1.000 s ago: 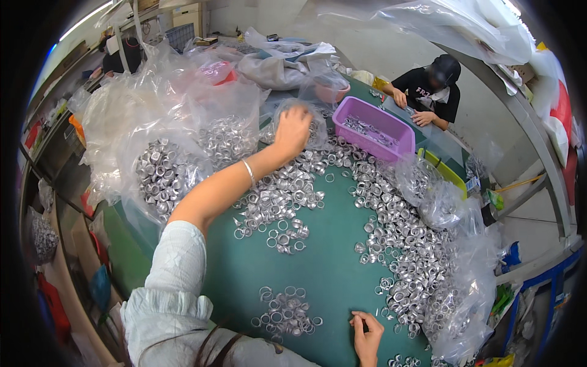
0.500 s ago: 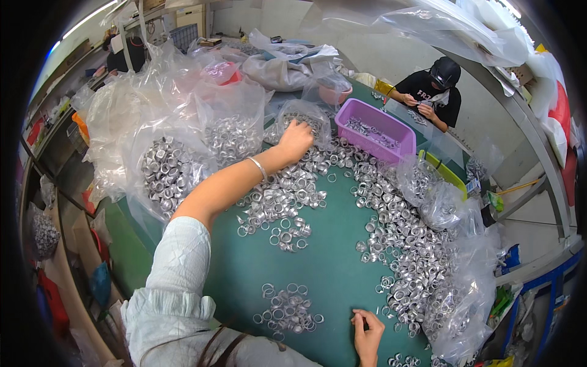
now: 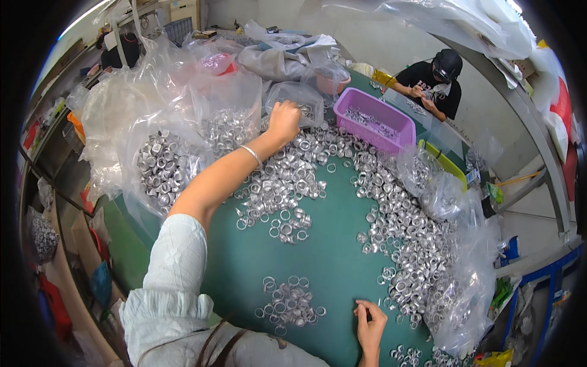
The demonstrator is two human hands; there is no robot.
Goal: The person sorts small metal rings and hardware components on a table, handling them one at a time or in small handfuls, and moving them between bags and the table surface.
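Note:
My left hand (image 3: pixel 284 122) is stretched far across the table, fingers curled closed at the near side of a clear plastic bag (image 3: pixel 292 93) with silver metal rings in it. What its fingers hold is hidden. Under that wrist a loose heap of rings (image 3: pixel 286 174) spreads toward me. My right hand (image 3: pixel 370 324) rests low on the green table, loosely curled with a gap between thumb and forefinger and nothing visible in it. To its left lies a small separate pile of rings (image 3: pixel 290 304).
A long bank of rings (image 3: pixel 416 263) curves along the right side beside clear bags (image 3: pixel 474 287). Behind stand a purple basket (image 3: pixel 374 122) and a yellow-green tray (image 3: pixel 446 166). Big ring-filled bags (image 3: pixel 165 165) crowd the left. Across the table a person (image 3: pixel 434 85) handles small pieces.
My left hand has drawn slightly left and toward the near side of the bag, whose film now stands higher. My right hand has barely shifted.

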